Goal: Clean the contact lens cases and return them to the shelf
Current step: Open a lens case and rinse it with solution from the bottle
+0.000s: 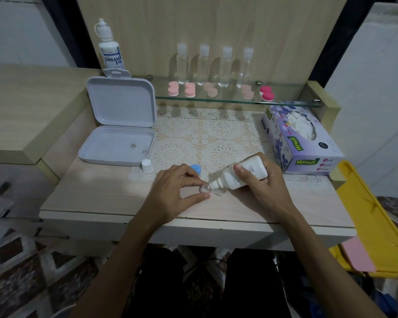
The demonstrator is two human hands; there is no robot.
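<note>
A clear contact lens case (217, 191) lies open on the wooden desk near its front edge. My left hand (178, 191) pinches one well of it between thumb and fingers. My right hand (261, 182) grips a white solution bottle (241, 174), tilted with its nozzle at that well. A blue lens case cap (195, 168) lies just behind my left fingers. The bottle's white cap (147, 165) stands to the left. On the glass shelf (216, 101) sit several pink lens cases (173, 88), the rightmost a darker pink case (267, 93).
An open grey box (120, 125) stands at the left, a Dream Eye bottle (109, 49) behind it. Several clear bottles (202, 65) line the shelf. A tissue box (301, 138) sits at the right on the lace mat (205, 136). A yellow bin (372, 216) is beside the desk.
</note>
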